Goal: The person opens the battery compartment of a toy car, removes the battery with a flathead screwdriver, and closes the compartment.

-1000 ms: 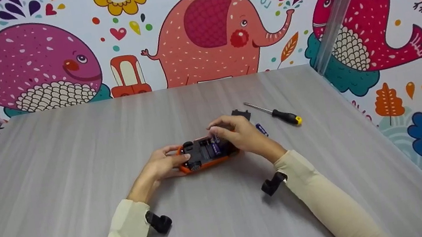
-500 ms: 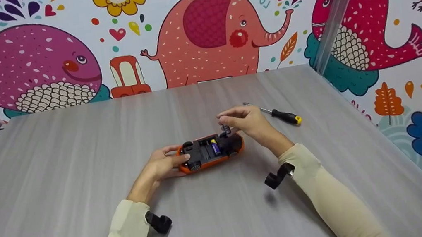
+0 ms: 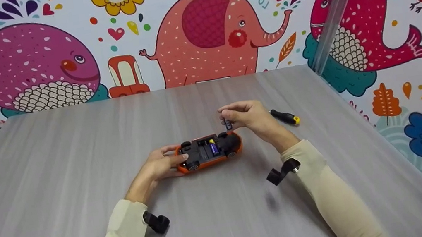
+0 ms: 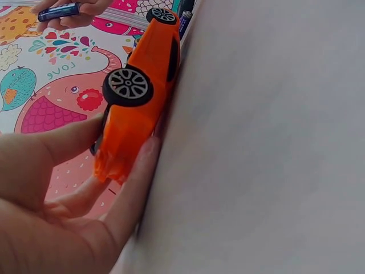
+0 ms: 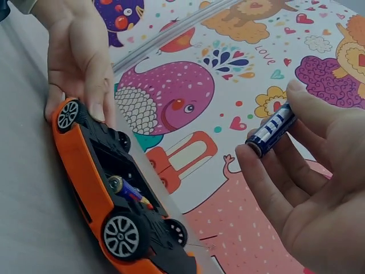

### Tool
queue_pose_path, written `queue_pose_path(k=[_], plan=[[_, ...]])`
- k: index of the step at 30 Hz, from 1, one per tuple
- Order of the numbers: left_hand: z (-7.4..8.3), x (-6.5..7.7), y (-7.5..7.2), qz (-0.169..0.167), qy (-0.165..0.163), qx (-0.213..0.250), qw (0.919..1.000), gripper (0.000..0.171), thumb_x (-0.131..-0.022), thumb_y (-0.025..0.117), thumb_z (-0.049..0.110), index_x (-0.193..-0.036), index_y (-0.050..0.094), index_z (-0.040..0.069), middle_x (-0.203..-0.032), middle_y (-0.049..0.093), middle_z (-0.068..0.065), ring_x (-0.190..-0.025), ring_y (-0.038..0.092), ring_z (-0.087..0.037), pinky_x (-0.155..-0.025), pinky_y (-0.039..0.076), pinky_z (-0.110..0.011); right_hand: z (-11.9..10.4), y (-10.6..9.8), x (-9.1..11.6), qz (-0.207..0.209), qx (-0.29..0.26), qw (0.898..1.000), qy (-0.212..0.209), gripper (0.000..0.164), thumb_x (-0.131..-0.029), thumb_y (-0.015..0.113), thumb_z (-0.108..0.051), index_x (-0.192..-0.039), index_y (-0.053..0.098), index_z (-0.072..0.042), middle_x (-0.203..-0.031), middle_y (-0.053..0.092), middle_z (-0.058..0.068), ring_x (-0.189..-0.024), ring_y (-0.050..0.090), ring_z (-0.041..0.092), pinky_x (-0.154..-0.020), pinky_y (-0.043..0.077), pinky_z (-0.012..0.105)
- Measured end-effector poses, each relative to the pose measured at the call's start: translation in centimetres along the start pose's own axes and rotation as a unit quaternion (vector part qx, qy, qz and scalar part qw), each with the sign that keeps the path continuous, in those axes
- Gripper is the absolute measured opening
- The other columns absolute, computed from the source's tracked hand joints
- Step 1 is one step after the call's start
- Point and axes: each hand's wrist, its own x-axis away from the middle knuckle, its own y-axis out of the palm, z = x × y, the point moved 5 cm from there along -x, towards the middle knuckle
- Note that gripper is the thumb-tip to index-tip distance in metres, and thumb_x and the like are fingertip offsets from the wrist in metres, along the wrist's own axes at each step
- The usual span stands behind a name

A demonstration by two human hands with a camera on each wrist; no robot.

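Observation:
An orange toy car (image 3: pixel 201 164) lies upside down on the table, its black underside up. My left hand (image 3: pixel 157 164) grips its left end, thumb on the underside and fingers along the far side and underneath. In the car's uncovered compartment sits one blue-purple battery (image 3: pixel 214 147), also seen in the right wrist view (image 5: pixel 128 189). To the right of the car and raised off the table, my right hand (image 3: pixel 259 121) pinches a dark blue battery (image 5: pixel 271 130) between thumb and fingertips. The battery is apart from the car.
A screwdriver (image 3: pixel 285 117) with a black and yellow handle lies beyond the right hand, its shaft hidden by it. The printed wall (image 3: pixel 206 31) stands behind the table (image 3: pixel 74 155). Each sleeve carries a black camera mount (image 3: pixel 157 222).
My right hand has lifted from the car's compartment and moved right and away with a battery in its fingers. The left hand and the car stay in place.

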Motion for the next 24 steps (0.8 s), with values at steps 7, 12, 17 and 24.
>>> queue_pose_path(k=[7, 12, 17, 24], plan=[[0.0, 0.0, 0.0, 0.000, 0.001, 0.003, 1.0000, 0.060, -0.094, 0.068, 0.010, -0.148, 0.043, 0.002, -0.137, 0.057, -0.028, -0.091, 0.070, -0.017, -0.075, 0.062, -0.032, 0.6, -2.5, 0.4, 0.029, 0.031, 0.999, 0.028, 0.039, -0.092, 0.073, -0.031, -0.124, 0.071, -0.009, -0.123, 0.070, 0.014, -0.103, 0.070, 0.022, -0.086, 0.061, 0.033], [0.2, -0.2, 0.1, -0.002, 0.007, 0.005, 1.0000, 0.061, -0.094, 0.067, 0.009, -0.149, 0.041, 0.000, -0.138, 0.057, -0.029, -0.090, 0.070, -0.017, -0.075, 0.062, -0.033, 1.7, -4.7, 0.7, 0.053, 0.019, 0.997, 0.044, 0.041, -0.092, 0.074, -0.023, -0.128, 0.066, -0.006, -0.117, 0.070, 0.010, -0.098, 0.071, 0.021, -0.084, 0.062, 0.035], [0.2, -0.2, 0.2, 0.002, 0.005, 0.007, 1.0000, 0.061, -0.094, 0.068, 0.009, -0.149, 0.042, 0.002, -0.138, 0.057, -0.028, -0.093, 0.070, -0.018, -0.078, 0.062, -0.034, 2.7, -6.4, 0.5, 0.062, 0.013, 0.997, 0.051, 0.042, -0.093, 0.072, -0.018, -0.131, 0.062, -0.003, -0.111, 0.070, 0.008, -0.093, 0.071, 0.017, -0.082, 0.062, 0.034], [-0.1, -0.1, 0.1, 0.002, 0.003, 0.020, 0.9998, 0.062, -0.093, 0.069, 0.007, -0.148, 0.041, -0.001, -0.136, 0.058, -0.030, -0.091, 0.070, -0.018, -0.079, 0.062, -0.037, 3.4, -8.0, 0.4, 0.100, 0.081, 0.988, 0.082, 0.040, -0.094, 0.071, -0.028, -0.129, 0.065, -0.009, -0.125, 0.070, 0.014, -0.104, 0.069, 0.018, -0.089, 0.060, 0.034]])
